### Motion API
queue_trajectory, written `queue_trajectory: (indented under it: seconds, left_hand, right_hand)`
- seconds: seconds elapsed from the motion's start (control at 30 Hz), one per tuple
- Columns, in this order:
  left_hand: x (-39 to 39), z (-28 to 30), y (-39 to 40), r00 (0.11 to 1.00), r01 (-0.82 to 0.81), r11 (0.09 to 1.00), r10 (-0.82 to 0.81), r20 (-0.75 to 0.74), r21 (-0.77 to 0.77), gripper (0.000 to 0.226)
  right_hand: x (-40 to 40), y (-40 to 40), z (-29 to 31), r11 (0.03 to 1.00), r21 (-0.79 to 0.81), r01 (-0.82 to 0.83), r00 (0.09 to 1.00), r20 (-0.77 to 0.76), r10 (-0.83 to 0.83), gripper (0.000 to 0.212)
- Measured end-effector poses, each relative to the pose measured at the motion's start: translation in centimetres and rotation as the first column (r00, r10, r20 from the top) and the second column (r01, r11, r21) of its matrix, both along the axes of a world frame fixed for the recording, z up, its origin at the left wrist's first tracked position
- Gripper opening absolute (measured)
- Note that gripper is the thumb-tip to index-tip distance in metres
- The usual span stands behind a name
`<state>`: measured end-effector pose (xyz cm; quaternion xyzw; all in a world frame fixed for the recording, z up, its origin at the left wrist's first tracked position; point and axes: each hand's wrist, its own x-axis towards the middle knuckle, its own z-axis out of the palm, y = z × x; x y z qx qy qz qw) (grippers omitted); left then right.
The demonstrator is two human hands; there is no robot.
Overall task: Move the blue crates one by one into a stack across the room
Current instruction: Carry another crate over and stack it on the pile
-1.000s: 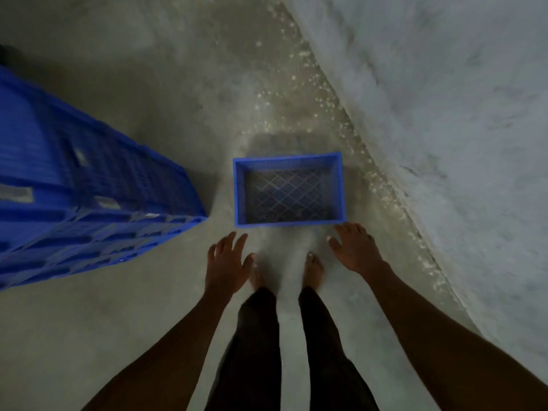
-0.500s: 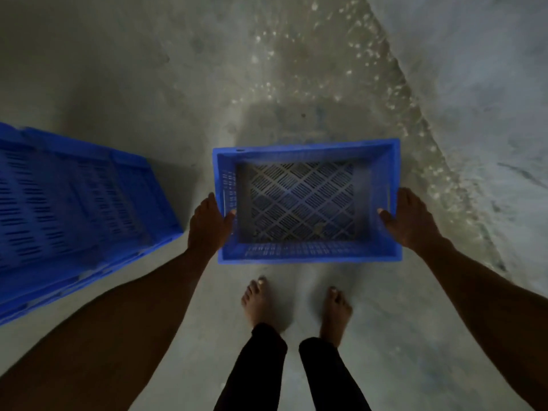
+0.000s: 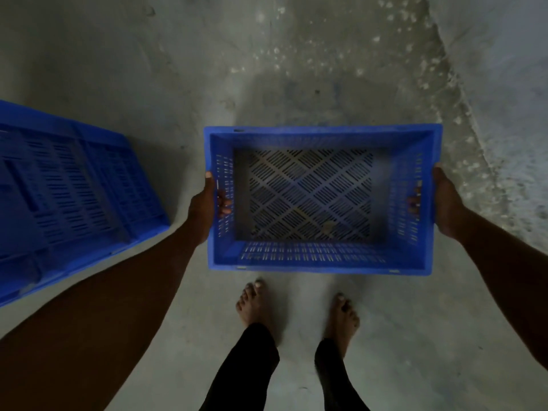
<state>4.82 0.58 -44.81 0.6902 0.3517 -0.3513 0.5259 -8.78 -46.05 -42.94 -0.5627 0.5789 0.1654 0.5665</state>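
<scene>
An empty blue crate point(image 3: 323, 259) with a slotted floor and vented walls hangs above the concrete floor in front of me. My left hand point(image 3: 204, 209) grips its left wall, fingertips poking through the handle slot. On the opposite wall my right hand point(image 3: 444, 203) grips the same way, fingers curled into the slot. The crate sits level between both hands, above and ahead of my bare feet.
A stack of blue crates point(image 3: 68, 191) stands close at the left, its side wall facing me. A rough grey wall point(image 3: 510, 84) runs along the right, meeting the floor in a speckled line. Bare concrete floor point(image 3: 192, 54) lies ahead.
Both hands went from hovering open near the crate on the floor to gripping its side walls. The crate has risen off the floor toward me and looks larger.
</scene>
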Motion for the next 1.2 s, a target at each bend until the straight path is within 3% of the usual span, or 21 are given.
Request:
queue_trajectory:
  seconds: [0.17, 0.3, 0.4, 0.6, 0.9, 1.03, 1.2]
  left_hand:
    - [0.4, 1.9, 0.3, 1.000, 0.010, 0.999, -0.011, -0.015, -0.050, 0.069]
    - [0.6, 8.0, 0.8, 1.000, -0.004, 0.999, 0.003, -0.013, -0.045, 0.063]
    - [0.5, 15.1, 1.7, 1.000, 0.002, 0.995, -0.002, -0.002, -0.104, 0.061]
    - [0.2, 33.2, 0.4, 0.995, -0.027, 0.974, 0.047, 0.085, -0.225, 0.056]
    - [-3.0, 59.3, -0.3, 0.981, 0.052, 0.984, -0.018, 0.195, -0.170, 0.059]
    - [-5.3, 68.2, -0.2, 0.972, 0.078, 0.987, -0.043, 0.229, -0.142, 0.060]
    - [-7.4, 74.9, 0.4, 0.955, 0.136, 0.981, -0.091, 0.283, -0.142, 0.061]
  right_hand:
    - [0.5, 0.5, 2.5, 0.996, 0.087, 0.003, 1.000, -0.022, -0.001, 0.064]
    - [-0.1, 1.0, 8.3, 0.982, 0.172, 0.078, 0.996, 0.028, -0.085, 0.060]
    - [-1.1, 1.0, 14.7, 0.966, 0.227, 0.127, 0.987, 0.069, -0.146, 0.061]
    - [-2.1, 0.4, 30.5, 0.981, 0.183, 0.068, 0.985, 0.142, -0.095, 0.070]
    - [-6.1, -0.3, 57.7, 0.996, 0.075, 0.055, 0.966, 0.250, -0.072, 0.060]
    - [-9.1, 0.5, 66.7, 0.999, 0.027, 0.033, 0.957, 0.288, -0.040, 0.062]
    - [-13.5, 1.6, 73.1, 0.999, 0.010, 0.050, 0.943, 0.330, -0.050, 0.059]
